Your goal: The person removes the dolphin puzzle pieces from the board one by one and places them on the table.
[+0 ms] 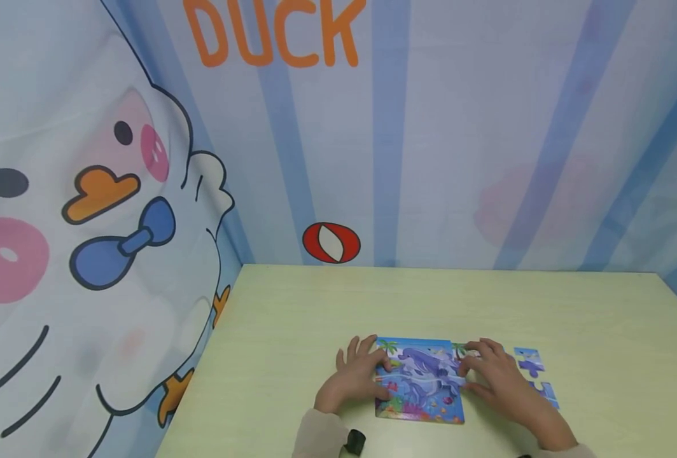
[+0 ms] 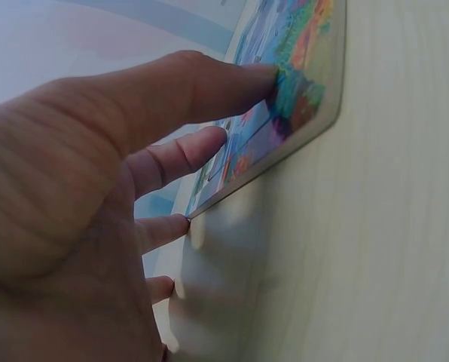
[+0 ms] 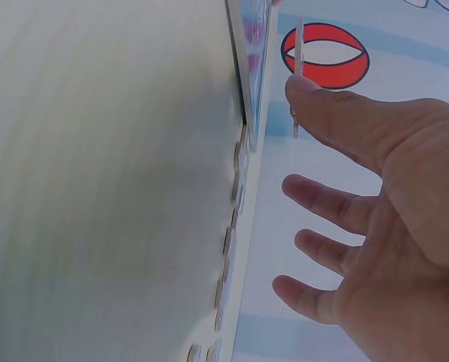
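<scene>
A jigsaw puzzle [image 1: 421,407] with a dolphin and sea picture lies on the table between both hands. My left hand [image 1: 357,376] is at its left side, fingers spread. In the left wrist view the thumb [image 2: 247,87] rests on the picture near a corner, with other fingertips at the puzzle's edge. My right hand [image 1: 501,385] is over the puzzle's right side. Seen edge-on in the right wrist view, a thin puzzle piece [image 3: 299,45] is pinched at the right thumb; the finger behind it is hidden. The other right fingers stand apart from the piece.
Right of the right hand lie loose puzzle pieces [image 1: 530,362], one of them partly covered by the wrist. More flat pieces [image 3: 223,279] line up along the table in the right wrist view. A printed duck curtain [image 1: 338,159] hangs behind the pale table [image 1: 293,299].
</scene>
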### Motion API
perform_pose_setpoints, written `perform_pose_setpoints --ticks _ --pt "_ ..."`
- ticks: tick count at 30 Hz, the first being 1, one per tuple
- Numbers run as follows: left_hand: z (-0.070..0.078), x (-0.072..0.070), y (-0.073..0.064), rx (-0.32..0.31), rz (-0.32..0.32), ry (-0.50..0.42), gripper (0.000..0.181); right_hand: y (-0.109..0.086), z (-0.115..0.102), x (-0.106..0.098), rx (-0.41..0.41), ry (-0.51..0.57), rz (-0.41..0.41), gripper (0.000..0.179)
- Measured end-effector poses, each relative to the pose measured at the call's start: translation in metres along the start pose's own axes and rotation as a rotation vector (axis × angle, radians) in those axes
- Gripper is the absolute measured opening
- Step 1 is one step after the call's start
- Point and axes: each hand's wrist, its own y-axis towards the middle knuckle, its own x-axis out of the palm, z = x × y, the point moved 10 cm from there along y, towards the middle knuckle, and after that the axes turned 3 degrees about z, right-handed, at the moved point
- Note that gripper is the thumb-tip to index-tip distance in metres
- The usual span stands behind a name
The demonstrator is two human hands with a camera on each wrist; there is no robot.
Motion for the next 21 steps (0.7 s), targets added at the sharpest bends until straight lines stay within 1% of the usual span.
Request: perform_pose_setpoints --ticks 5,9,13,17,21 --pt "0.0 0.001 0.0 -0.007 -0.005 0.001 0.031 -0.009 0.006 -0.009 -0.018 -0.011 0.04 0.037" --pt "0.001 0.001 -0.001 -0.011 -0.006 0.011 0.031 -0.017 0.012 -0.015 -0.021 -0.028 0.046 0.038" --pt "0.003 -0.001 -0.003 -0.008 -0.006 0.016 0.032 -0.024 0.02 -0.02 -0.004 -0.045 0.04 0.037" --pt "0.003 -0.001 -0.003 -0.004 -0.011 0.007 0.032 -0.03 0.028 -0.025 0.045 -0.058 0.019 0.034" --pt "0.003 -0.001 -0.002 -0.003 -0.012 -0.005 0.032 -0.037 0.036 -0.027 0.096 -0.06 -0.023 0.032"
